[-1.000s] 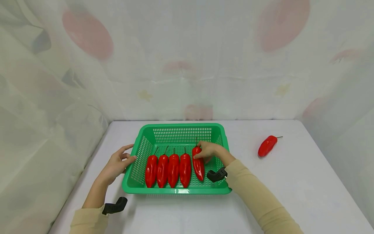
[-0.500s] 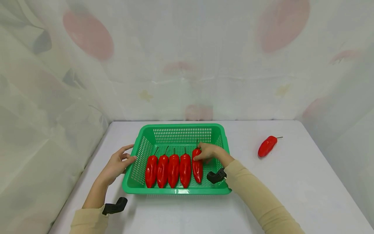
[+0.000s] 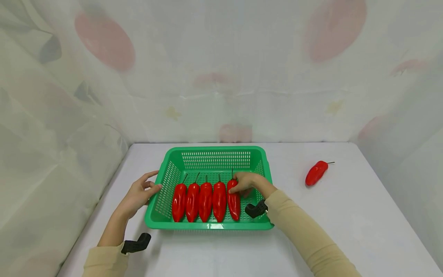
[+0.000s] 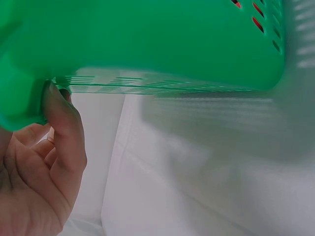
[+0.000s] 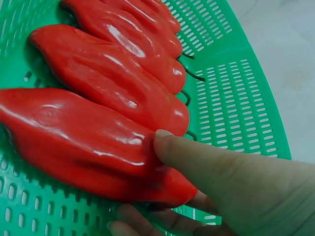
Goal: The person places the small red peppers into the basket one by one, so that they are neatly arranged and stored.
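Observation:
Inside the green slotted basket (image 3: 207, 226) several red peppers (image 3: 205, 202) lie side by side, stems toward the back. My right hand (image 3: 246, 181) holds the rightmost red pepper (image 3: 234, 204) near its stem end. Its thumb lies on top and the other fingers go round the far side, partly hidden, as the right wrist view shows. That pepper lies beside the row, its tip toward the basket's front. My left hand (image 3: 136, 196) grips the basket's left rim, with fingers (image 4: 66, 130) curled up under the edge in the left wrist view.
Another red pepper (image 3: 316, 173) lies on the white table (image 3: 346, 223), to the right of the basket. A pale sheet with faded prints (image 3: 214, 107) hangs behind and at both sides. Black wrist cameras (image 3: 136, 243) sit on both forearms.
My right hand has shifted the held pepper slightly toward the front of the basket and to the left. It now lies straighter and nearer the row. The left hand has stayed put.

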`<state>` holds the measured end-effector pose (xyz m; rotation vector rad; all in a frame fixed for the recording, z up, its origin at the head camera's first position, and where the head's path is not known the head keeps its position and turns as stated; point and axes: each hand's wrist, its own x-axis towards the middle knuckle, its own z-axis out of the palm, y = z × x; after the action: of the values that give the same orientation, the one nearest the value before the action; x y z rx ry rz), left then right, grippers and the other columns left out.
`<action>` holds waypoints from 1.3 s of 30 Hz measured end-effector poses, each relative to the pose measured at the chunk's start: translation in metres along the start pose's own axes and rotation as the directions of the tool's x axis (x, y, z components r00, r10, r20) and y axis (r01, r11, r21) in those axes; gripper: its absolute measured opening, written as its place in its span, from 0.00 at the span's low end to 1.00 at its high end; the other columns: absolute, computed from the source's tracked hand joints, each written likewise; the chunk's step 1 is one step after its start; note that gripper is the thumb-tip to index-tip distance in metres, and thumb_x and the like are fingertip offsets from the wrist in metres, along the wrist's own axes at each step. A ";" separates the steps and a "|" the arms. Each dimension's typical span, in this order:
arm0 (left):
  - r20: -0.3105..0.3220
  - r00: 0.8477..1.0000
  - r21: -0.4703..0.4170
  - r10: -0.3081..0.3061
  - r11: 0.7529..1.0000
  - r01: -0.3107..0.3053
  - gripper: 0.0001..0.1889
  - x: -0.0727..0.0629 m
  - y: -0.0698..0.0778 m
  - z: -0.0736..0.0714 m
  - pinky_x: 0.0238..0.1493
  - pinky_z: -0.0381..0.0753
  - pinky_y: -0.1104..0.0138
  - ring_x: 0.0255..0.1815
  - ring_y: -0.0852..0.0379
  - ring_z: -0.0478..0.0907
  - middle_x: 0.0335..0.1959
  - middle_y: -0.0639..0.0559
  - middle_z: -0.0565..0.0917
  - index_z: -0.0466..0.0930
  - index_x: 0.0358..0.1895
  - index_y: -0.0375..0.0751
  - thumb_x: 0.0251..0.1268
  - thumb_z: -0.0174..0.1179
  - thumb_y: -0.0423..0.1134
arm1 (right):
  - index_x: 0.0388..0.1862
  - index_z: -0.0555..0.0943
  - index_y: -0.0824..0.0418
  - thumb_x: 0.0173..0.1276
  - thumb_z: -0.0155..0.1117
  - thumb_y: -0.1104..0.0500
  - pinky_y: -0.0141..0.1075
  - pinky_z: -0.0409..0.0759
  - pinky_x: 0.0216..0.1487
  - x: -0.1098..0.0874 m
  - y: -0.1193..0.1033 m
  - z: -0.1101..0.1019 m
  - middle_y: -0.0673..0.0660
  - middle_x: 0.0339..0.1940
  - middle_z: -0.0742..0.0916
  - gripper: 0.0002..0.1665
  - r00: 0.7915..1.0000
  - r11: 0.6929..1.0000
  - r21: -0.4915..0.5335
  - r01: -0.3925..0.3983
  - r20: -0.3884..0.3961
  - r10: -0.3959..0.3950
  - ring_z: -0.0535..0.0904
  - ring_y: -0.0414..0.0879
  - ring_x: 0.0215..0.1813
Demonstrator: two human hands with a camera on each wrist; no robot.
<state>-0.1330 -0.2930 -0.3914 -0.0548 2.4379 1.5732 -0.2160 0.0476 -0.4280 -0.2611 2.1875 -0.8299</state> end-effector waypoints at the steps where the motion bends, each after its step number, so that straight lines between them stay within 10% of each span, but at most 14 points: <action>1: 0.000 1.000 0.000 0.000 1.000 0.000 0.31 0.002 -0.003 -0.001 0.30 0.84 0.57 0.29 0.47 0.82 0.36 0.34 0.73 0.51 0.70 0.39 0.66 0.53 0.35 | 0.65 0.60 0.68 0.60 0.66 0.54 0.36 0.83 0.32 0.000 0.000 0.000 0.59 0.41 0.79 0.40 1.000 1.000 -0.004 -0.003 0.004 0.003 0.80 0.47 0.35; 8: -0.005 1.000 0.012 -0.004 1.000 0.005 0.32 0.011 -0.021 -0.005 0.31 0.84 0.57 0.29 0.49 0.82 0.37 0.36 0.73 0.50 0.71 0.43 0.67 0.54 0.38 | 0.67 0.60 0.68 0.60 0.66 0.53 0.38 0.83 0.31 0.000 0.000 0.001 0.60 0.43 0.79 0.42 1.000 1.000 0.015 -0.019 0.010 0.019 0.82 0.48 0.34; 23: -0.001 1.000 0.002 0.000 1.000 0.000 0.32 -0.002 0.004 0.000 0.31 0.84 0.57 0.30 0.47 0.82 0.36 0.34 0.73 0.50 0.70 0.38 0.66 0.53 0.35 | 0.37 0.70 0.65 0.68 0.56 0.56 0.40 0.84 0.33 -0.001 0.002 0.003 0.61 0.38 0.80 0.12 1.000 1.000 0.019 -0.004 -0.015 0.004 0.84 0.52 0.35; 39: -0.003 1.000 0.013 -0.004 1.000 0.004 0.31 0.001 -0.003 -0.001 0.30 0.84 0.56 0.30 0.47 0.82 0.37 0.34 0.73 0.50 0.70 0.39 0.67 0.53 0.35 | 0.23 0.68 0.59 0.68 0.55 0.53 0.39 0.84 0.30 -0.001 0.003 0.001 0.61 0.29 0.79 0.16 0.999 0.998 0.056 -0.015 -0.041 0.018 0.85 0.53 0.34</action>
<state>-0.1339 -0.2948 -0.3941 -0.0601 2.4481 1.5567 -0.2143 0.0502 -0.4299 -0.1994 2.1982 -0.8930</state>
